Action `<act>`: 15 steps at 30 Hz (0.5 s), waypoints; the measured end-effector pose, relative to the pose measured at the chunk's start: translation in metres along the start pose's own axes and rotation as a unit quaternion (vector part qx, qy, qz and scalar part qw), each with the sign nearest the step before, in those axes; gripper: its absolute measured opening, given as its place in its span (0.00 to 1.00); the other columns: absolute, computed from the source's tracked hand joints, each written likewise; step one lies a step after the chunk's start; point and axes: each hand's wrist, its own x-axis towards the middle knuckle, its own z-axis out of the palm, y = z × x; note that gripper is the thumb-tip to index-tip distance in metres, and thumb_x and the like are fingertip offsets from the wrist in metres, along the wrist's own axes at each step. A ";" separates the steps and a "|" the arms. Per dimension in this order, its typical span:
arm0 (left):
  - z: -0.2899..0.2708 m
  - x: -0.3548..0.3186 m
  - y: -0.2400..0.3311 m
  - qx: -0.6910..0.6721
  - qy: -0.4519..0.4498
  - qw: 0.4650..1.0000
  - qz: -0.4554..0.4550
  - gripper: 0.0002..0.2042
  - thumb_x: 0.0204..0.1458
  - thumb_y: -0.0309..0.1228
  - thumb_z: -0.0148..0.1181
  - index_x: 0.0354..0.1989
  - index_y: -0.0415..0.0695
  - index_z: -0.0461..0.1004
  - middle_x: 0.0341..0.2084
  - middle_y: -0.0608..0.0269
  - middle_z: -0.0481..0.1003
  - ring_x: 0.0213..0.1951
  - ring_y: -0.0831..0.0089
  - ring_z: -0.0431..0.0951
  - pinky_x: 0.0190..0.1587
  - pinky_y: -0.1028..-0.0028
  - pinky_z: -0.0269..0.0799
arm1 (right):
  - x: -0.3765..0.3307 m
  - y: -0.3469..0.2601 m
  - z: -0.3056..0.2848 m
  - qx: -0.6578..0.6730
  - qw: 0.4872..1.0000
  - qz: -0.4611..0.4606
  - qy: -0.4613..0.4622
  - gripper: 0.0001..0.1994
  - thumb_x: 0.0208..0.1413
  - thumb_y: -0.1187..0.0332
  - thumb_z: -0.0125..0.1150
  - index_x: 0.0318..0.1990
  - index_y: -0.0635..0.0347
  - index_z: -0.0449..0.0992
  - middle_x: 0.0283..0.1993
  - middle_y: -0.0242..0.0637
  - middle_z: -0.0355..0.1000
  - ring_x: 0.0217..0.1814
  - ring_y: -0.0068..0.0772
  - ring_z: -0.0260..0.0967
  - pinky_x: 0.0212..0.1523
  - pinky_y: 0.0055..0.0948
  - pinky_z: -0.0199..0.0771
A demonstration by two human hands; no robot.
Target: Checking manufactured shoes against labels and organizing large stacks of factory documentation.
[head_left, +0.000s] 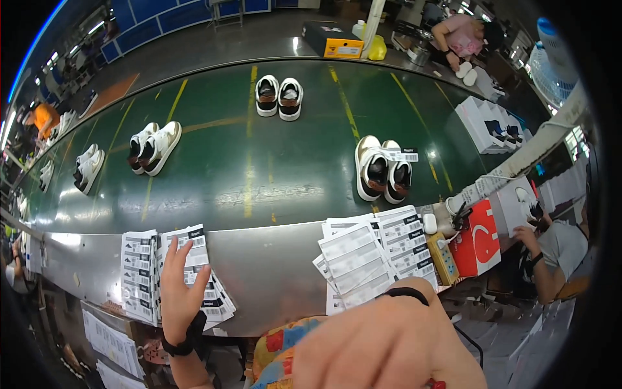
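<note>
The person's left hand (180, 292) lies open, fingers spread flat on a fanned stack of white printed label sheets (194, 275) at the near edge of the grey metal desk (272, 259); it presses rather than grips. To lift one sheet cleanly, I'd judge a fingertip should slide the top one off while the rest stay pinned. The right hand (382, 343) is close to the camera and blurred, loosely curled; whether it holds anything I cannot tell. A second pile of white label sheets (369, 256) sits just beyond it. On the dark green conveyor belt (259, 168), pairs of white sneakers (382, 170) lie well apart. To the right, a red cardboard shoe box (476, 245) stands tilted; its contents are hidden. Farther off, a yellow and black box (332, 40) is closed.
</note>
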 end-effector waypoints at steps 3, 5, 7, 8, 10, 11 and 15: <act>0.019 0.041 0.049 -0.034 -0.057 0.994 0.086 0.26 0.51 0.31 0.64 0.58 0.35 0.69 0.65 0.32 0.58 0.63 0.41 0.64 0.63 0.58 0.61 | -0.003 -0.017 0.064 0.095 0.989 -0.046 0.103 0.21 0.64 0.55 0.57 0.44 0.71 0.77 0.39 0.47 0.78 0.39 0.45 0.72 0.62 0.41 0.55; 0.033 0.058 0.067 -0.029 -0.079 0.988 0.129 0.25 0.51 0.31 0.64 0.58 0.36 0.69 0.65 0.33 0.57 0.63 0.41 0.64 0.62 0.58 0.61 | 0.003 -0.002 0.101 0.296 0.868 -0.128 0.378 0.21 0.62 0.54 0.59 0.31 0.68 0.78 0.29 0.42 0.76 0.34 0.40 0.72 0.60 0.37 0.55; 0.044 0.068 0.082 -0.009 -0.088 0.978 0.190 0.25 0.51 0.32 0.64 0.58 0.38 0.69 0.66 0.33 0.56 0.62 0.41 0.65 0.61 0.58 0.63 | 0.004 -0.005 0.071 0.234 0.916 -0.170 0.279 0.21 0.60 0.53 0.60 0.29 0.68 0.78 0.26 0.42 0.75 0.33 0.38 0.71 0.60 0.35 0.55; 0.050 0.072 0.088 -0.010 -0.094 0.977 0.190 0.25 0.51 0.32 0.64 0.58 0.38 0.69 0.66 0.33 0.56 0.62 0.41 0.65 0.61 0.58 0.63 | 0.002 -0.006 0.054 0.175 0.949 -0.200 0.171 0.22 0.59 0.53 0.61 0.26 0.68 0.77 0.23 0.42 0.73 0.31 0.37 0.71 0.59 0.33 0.54; 0.060 0.082 0.098 -0.019 -0.114 0.971 0.208 0.25 0.51 0.33 0.65 0.58 0.38 0.69 0.65 0.31 0.56 0.62 0.41 0.65 0.61 0.58 0.63 | -0.002 -0.008 0.036 0.143 0.959 -0.197 0.145 0.21 0.57 0.54 0.63 0.24 0.67 0.77 0.20 0.43 0.72 0.31 0.37 0.71 0.60 0.31 0.53; 0.067 0.090 0.098 -0.019 -0.119 0.971 0.207 0.25 0.51 0.33 0.65 0.58 0.38 0.69 0.65 0.31 0.56 0.62 0.41 0.65 0.61 0.58 0.63 | -0.004 -0.009 0.031 0.112 0.969 -0.192 0.112 0.21 0.55 0.55 0.65 0.22 0.66 0.76 0.18 0.44 0.70 0.30 0.36 0.71 0.60 0.29 0.52; 0.104 0.130 0.089 0.008 -0.151 0.961 0.230 0.26 0.51 0.33 0.64 0.59 0.42 0.69 0.67 0.39 0.56 0.61 0.46 0.68 0.56 0.61 0.70 | -0.016 -0.022 0.048 0.381 0.840 -0.157 0.353 0.16 0.52 0.59 0.66 0.28 0.67 0.76 0.22 0.48 0.70 0.32 0.43 0.72 0.56 0.31 0.61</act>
